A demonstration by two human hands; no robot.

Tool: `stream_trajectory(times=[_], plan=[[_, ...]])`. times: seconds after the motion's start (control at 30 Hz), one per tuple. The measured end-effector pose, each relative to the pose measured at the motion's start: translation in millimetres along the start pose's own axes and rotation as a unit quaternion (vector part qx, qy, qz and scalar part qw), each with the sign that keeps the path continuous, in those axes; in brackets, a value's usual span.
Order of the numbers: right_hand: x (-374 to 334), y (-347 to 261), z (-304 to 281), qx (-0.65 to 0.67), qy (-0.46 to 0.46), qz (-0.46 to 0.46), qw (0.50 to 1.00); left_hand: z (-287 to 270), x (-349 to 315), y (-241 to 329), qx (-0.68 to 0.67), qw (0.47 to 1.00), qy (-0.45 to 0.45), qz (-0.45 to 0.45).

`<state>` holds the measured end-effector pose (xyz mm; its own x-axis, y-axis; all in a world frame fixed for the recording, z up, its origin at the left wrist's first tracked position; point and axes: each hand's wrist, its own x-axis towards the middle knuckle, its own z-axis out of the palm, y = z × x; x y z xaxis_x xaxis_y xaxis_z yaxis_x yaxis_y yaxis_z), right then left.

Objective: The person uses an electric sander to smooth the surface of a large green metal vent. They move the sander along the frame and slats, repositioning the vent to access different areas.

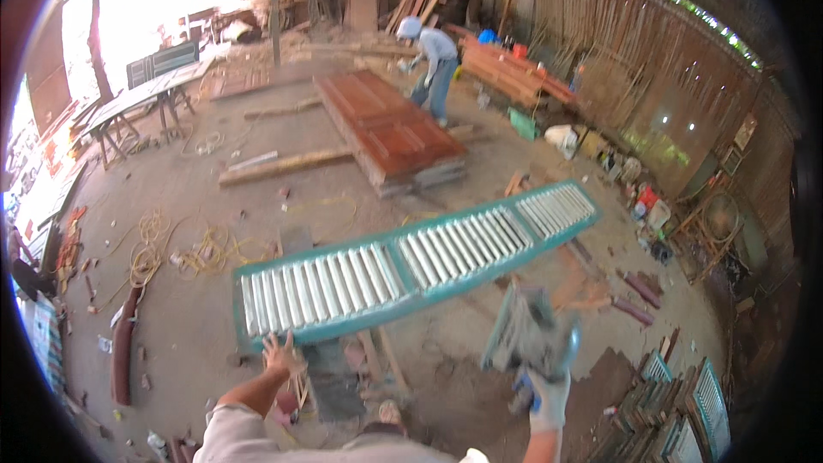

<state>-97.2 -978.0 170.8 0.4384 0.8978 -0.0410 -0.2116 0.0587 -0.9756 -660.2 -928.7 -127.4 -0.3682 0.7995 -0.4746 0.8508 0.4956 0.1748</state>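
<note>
A long louvred shutter panel with a green frame and pale slats lies raised on supports in front of me. My left hand is bare, its fingers spread at the shutter's near left corner, where they appear to touch the frame. On the right, my right hand, in a white glove, is closed round a blurred grey-and-teal handheld thing. Motion smears it, so its kind cannot be made out. It is apart from the shutter's near edge. Just left of it is a grey, greenish-edged shape, also unclear.
Beyond the shutter, reddish-brown panelled doors lie stacked, with a person in a light hood bending beside them. Yellow cords coil on the floor at left. More green louvred panels stand at lower right. Wooden beams lie beyond.
</note>
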Motion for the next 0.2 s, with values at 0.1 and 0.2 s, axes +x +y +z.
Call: stream_trajectory(times=[0.1,0.2], plan=[[69,14,35,-0.115,-0.087,-0.120,0.982,-12,-8,16,-0.029,0.999,0.036,-0.012],[104,13,58,0.014,-0.205,0.099,0.974,0,-12,27,-0.156,0.983,0.062,-0.071]])
